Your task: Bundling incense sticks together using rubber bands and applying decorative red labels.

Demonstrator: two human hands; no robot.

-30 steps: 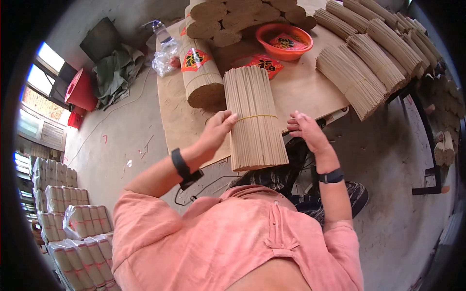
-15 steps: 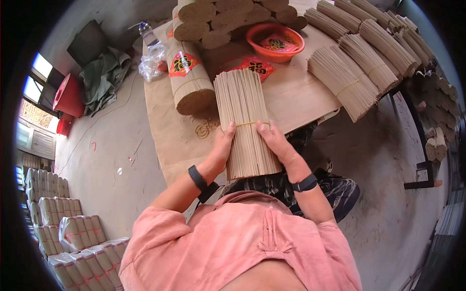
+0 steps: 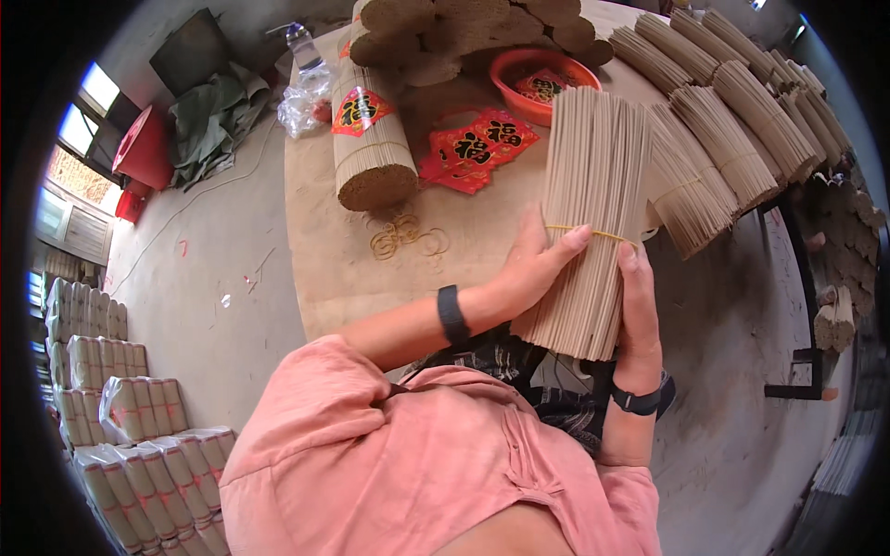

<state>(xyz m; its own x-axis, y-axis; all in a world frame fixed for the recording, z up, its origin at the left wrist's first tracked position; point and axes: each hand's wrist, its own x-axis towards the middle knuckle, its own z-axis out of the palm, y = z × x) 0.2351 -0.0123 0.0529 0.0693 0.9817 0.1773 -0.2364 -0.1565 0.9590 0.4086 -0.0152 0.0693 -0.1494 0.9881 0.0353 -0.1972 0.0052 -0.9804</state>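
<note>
Between my two hands is a bundle of thin tan sticks [image 3: 593, 157], ringed by a yellow rubber band [image 3: 591, 231] at mid-length. It tilts slightly, its lower end over my lap. My left hand [image 3: 533, 269] grips its left side, thumb across the front just under the band. My right hand [image 3: 638, 296] clasps the right side, thumb near the band; its other fingers are hidden. On the table to the left, another banded bundle [image 3: 375, 153] carries a red diamond label. Red diamond labels [image 3: 477, 148] lie beside it, and loose rubber bands [image 3: 399, 236] sit nearer me.
An orange-red bowl [image 3: 524, 69] with more labels stands behind my bundle. Stacked bundles [image 3: 464, 32] rise at the table's back. Several banded bundles [image 3: 728, 139] lie in rows at right. Plastic-wrapped packs [image 3: 139, 408] are piled on the floor at lower left.
Both hands have carried the stick bundle to the right, away from the labelled bundle, and it now leans. The red labels behind it have come into fuller view.
</note>
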